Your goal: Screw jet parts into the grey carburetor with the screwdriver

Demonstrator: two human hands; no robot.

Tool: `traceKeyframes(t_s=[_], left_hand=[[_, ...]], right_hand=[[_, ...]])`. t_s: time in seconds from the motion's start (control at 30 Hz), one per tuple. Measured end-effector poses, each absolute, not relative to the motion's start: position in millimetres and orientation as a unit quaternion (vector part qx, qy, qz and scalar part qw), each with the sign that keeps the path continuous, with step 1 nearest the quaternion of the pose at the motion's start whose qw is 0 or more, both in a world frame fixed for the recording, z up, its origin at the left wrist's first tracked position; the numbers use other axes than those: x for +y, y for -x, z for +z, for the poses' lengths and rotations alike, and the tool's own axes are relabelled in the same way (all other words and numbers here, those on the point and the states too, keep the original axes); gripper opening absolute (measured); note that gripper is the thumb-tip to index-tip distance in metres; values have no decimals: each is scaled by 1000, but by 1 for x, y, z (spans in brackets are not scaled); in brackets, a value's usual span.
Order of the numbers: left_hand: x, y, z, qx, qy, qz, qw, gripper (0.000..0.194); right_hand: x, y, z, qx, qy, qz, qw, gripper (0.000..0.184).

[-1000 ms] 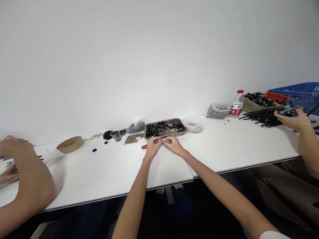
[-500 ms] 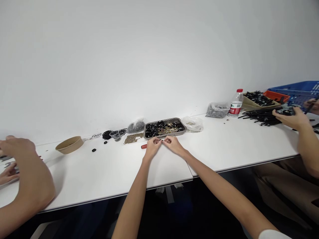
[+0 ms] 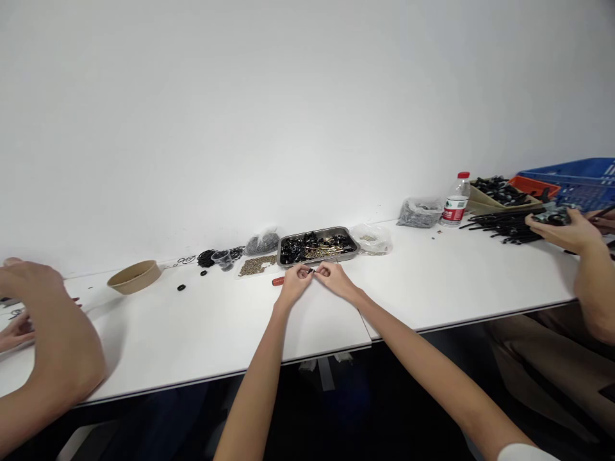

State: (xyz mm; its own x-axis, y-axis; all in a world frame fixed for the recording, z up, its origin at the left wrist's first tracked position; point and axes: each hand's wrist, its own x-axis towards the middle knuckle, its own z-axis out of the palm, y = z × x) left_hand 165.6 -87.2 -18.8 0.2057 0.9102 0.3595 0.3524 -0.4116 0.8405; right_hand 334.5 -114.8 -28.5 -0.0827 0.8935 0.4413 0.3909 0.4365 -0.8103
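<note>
My left hand (image 3: 295, 282) and my right hand (image 3: 332, 278) meet fingertip to fingertip just in front of a metal tray (image 3: 314, 262). Pinched between them is a small black part (image 3: 311, 271), too small to name exactly; both hands are closed on it. Black pieces (image 3: 298, 250) and brass-coloured pins (image 3: 331, 246) fill the tray. A red handle (image 3: 278, 281) pokes out beside my left hand, its other end hidden. Small brass-coloured pieces (image 3: 257, 265) are spread on a flat pale tray left of the metal one.
Clear plastic bags (image 3: 372, 238) and a small plastic cup (image 3: 222, 259) flank the tray. Farther left are black rings (image 3: 181, 287) and a cardboard bowl (image 3: 134, 278). Rightward are a bottle (image 3: 455, 202), black tubes (image 3: 504, 224) and a blue crate (image 3: 571, 176). Co-workers' arms (image 3: 67, 333) reach in from both sides.
My hands stay at the same place, with the small black part slightly more visible between the fingertips. The co-workers' hands at left and right have shifted a little.
</note>
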Motion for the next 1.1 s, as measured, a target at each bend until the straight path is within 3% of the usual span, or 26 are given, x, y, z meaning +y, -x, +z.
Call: traceKeyframes(t_s=[0.6,1.1], left_hand=[[-78,-159,-30,462,-759,377,263,12],[-74,-156,-34,462,-777,341,259,18]], right_hand=[[-108,-336,-37,-723,482,226,440,13],[-112,-334,-31,-743,492,205,405,9]])
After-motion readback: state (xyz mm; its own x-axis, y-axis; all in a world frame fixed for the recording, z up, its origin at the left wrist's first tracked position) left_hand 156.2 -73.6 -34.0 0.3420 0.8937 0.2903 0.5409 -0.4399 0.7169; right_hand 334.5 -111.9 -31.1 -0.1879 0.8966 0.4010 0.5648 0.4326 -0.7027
